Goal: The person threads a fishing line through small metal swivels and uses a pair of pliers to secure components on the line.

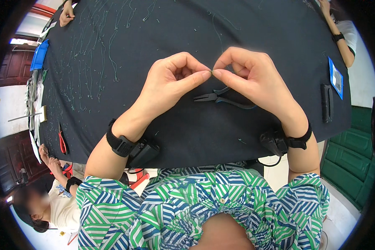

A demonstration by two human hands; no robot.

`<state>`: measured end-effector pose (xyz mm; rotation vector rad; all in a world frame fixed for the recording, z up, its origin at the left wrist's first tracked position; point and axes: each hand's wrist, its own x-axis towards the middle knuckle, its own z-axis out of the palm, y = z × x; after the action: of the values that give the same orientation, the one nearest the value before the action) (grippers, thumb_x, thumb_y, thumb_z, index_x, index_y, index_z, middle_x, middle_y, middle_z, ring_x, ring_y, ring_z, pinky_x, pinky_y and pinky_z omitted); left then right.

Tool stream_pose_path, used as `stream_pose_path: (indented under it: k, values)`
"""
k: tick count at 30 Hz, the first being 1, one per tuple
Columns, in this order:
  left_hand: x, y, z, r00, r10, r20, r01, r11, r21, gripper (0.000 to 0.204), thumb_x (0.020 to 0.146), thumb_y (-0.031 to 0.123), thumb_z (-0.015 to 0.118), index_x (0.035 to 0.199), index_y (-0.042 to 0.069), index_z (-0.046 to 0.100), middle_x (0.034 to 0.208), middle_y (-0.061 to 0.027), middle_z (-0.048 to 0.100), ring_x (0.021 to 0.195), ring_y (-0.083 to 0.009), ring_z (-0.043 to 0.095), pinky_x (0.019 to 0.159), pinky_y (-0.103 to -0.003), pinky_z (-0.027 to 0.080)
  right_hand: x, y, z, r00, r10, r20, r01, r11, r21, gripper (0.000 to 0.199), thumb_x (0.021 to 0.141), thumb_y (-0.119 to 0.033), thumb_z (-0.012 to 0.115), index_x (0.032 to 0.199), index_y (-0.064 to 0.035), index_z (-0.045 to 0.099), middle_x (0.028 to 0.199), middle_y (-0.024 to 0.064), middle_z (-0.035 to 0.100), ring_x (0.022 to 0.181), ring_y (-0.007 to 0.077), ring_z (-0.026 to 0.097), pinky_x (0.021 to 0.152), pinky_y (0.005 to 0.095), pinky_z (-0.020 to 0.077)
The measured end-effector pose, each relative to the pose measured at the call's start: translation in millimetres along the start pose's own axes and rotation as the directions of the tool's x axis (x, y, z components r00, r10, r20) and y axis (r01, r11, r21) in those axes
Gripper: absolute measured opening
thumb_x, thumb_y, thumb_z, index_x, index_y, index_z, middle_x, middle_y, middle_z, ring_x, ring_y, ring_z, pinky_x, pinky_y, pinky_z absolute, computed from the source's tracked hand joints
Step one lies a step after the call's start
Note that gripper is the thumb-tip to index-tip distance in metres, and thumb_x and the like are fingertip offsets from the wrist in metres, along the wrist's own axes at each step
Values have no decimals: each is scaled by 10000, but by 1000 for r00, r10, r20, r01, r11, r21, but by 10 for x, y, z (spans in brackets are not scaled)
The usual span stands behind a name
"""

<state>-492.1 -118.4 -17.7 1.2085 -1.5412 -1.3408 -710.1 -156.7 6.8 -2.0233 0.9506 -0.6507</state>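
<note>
My left hand [171,77] and my right hand [256,75] meet fingertip to fingertip above the black cloth. Each pinches a thin green cord [218,34] between thumb and forefinger. A tiny green piece of it shows where the fingertips meet, and a loose length trails away over the cloth. Whether there is a knot at the pinch is too small to tell. Below my right hand lies a pair of pliers [208,98] with dark jaws pointing left; the hand partly covers its handles.
Several thin green cords with looped ends [113,68] lie across the left of the black-covered table [175,133]. Red-handled cutters [62,141] rest at the left edge, near a blue tray [39,55]. At right are a blue packet [336,78] and a black case [327,103]. Other people's hands work around the rim.
</note>
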Motion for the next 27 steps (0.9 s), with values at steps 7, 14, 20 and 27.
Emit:
stream_pose_path:
  k: [7, 14, 20, 27]
  values:
    - [9, -23, 0, 1000, 20, 12, -20, 1000, 12, 98, 901, 135, 685, 927, 42, 669, 838, 28, 629, 755, -27, 559, 677, -178, 438, 4, -10, 18, 1000, -10, -15, 9, 999, -52, 158, 840, -184, 666, 871, -30, 674, 479, -9, 385, 442, 58, 327, 439, 277, 243]
    - [7, -23, -6, 1000, 17, 12, -17, 1000, 10, 103, 901, 141, 686, 927, 43, 669, 836, 29, 626, 753, -25, 552, 669, -176, 435, -4, -21, 17, 1000, -27, -14, 26, 998, -49, 150, 841, -166, 652, 875, -22, 678, 481, 2, 409, 434, 65, 348, 438, 272, 253]
    - [7, -9, -2, 1000, 10, 7, -10, 1000, -11, 101, 900, 137, 688, 926, 42, 666, 834, 33, 623, 748, -20, 547, 662, -174, 431, 7, -1, 7, 1000, -23, -4, 23, 997, -72, 148, 842, -161, 646, 876, -21, 680, 491, 10, 424, 439, 70, 362, 440, 276, 265]
    - [9, -19, 0, 1000, 13, -2, -13, 1000, -14, 98, 899, 132, 687, 928, 41, 666, 844, 33, 630, 754, -23, 556, 671, -172, 435, 6, -23, 8, 1000, -10, -12, 9, 999, -45, 157, 841, -162, 633, 872, -15, 678, 495, 10, 432, 445, 66, 369, 442, 275, 275]
